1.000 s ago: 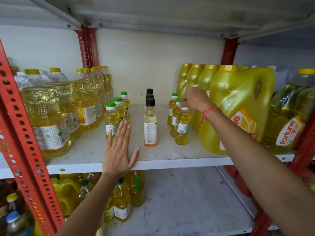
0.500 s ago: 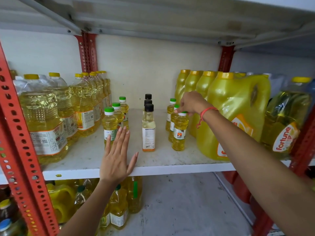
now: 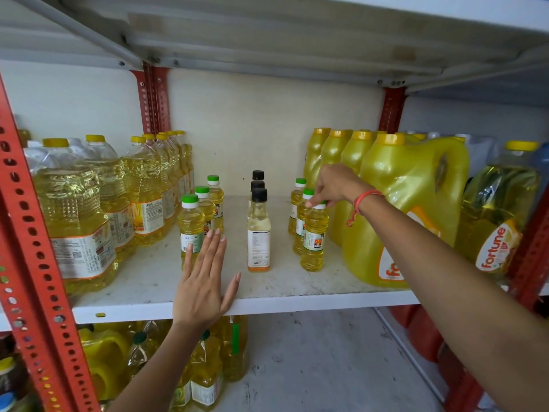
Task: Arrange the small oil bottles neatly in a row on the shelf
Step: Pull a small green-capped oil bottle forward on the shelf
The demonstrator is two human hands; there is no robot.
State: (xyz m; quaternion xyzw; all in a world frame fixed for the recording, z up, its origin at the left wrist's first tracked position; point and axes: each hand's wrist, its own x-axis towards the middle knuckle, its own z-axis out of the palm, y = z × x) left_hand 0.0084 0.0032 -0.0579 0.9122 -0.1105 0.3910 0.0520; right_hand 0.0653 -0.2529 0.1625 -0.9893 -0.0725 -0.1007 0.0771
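On the white shelf [image 3: 297,300] stand three lines of small oil bottles running front to back. The left line has green caps, its front bottle [image 3: 191,224] partly behind my left hand [image 3: 205,286], which is flat and open at the shelf's front edge. The middle line has black caps, with a clear front bottle [image 3: 259,233]. The right line has green caps; my right hand [image 3: 335,185] pinches the cap of its front bottle [image 3: 314,236], which stands on the shelf.
Large clear oil bottles [image 3: 74,209] fill the shelf's left side and big yellow jugs [image 3: 410,203] the right, with a Fortune bottle [image 3: 499,221] beyond. Red slotted uprights [image 3: 32,263] frame the rack. More bottles [image 3: 208,373] stand on the lower shelf.
My right hand stays on the cap of the front right bottle, with the fingers now lower over it. My left hand has not moved. The camera has tilted slightly.
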